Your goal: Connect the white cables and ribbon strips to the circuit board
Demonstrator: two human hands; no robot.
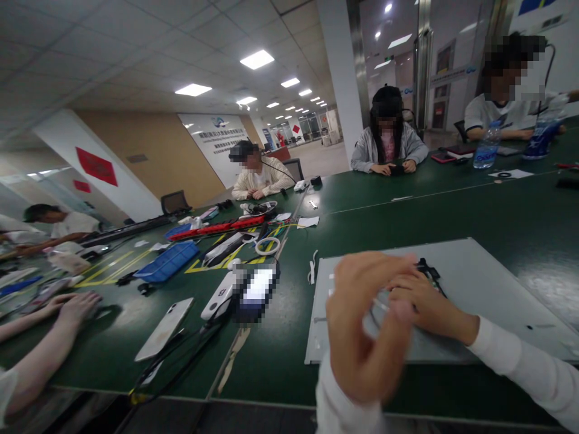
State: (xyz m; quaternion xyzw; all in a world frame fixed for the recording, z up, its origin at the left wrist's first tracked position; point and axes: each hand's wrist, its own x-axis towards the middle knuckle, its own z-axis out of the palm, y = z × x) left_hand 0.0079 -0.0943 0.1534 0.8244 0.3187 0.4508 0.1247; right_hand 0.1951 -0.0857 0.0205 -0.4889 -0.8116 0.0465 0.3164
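Raised left hand (362, 325) curls upright — right hand (425, 304) lies flat on grey panel (488, 283); either grip unclear.

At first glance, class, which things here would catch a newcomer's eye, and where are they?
Nearest the camera, the left hand and right hand meet over a grey panel on the green table. Left of it lie a white phone and a blue tray.
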